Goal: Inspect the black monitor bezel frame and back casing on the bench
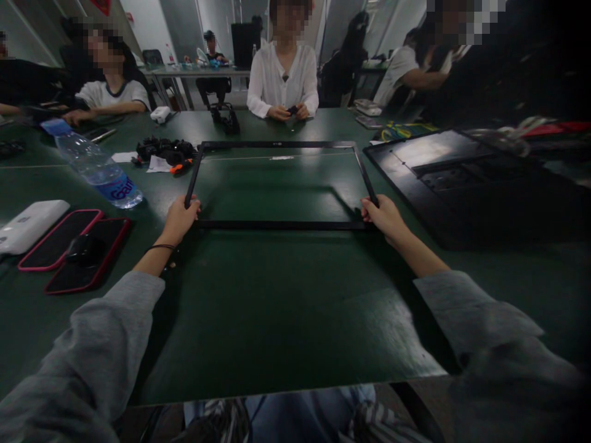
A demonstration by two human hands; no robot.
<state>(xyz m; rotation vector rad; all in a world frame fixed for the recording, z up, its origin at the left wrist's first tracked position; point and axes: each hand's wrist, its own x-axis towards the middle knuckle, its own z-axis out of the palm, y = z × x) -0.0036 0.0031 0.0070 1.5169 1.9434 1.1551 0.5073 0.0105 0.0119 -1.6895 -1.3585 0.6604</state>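
A thin black monitor bezel [281, 226], an open rectangle with a small light logo on its far bar, is held over the green table [295, 307]. My left hand [182, 215] is closed around its left side near the close corner. On the opposite side bar, my right hand [383, 215] grips at about the same height. Table shows through the opening, and the bezel casts a shadow there. To the right of my right hand lies a large black plastic panel [443, 184] with recessed slots.
On the left are a tilted water bottle [99, 163], a white device [34, 224], two red-edged phones [99, 264] and a black mouse-like object [85, 247]. Black gear [161, 151] lies beyond them. Across the table sits a person in white [284, 80] holding a small dark object; others sit on both sides.
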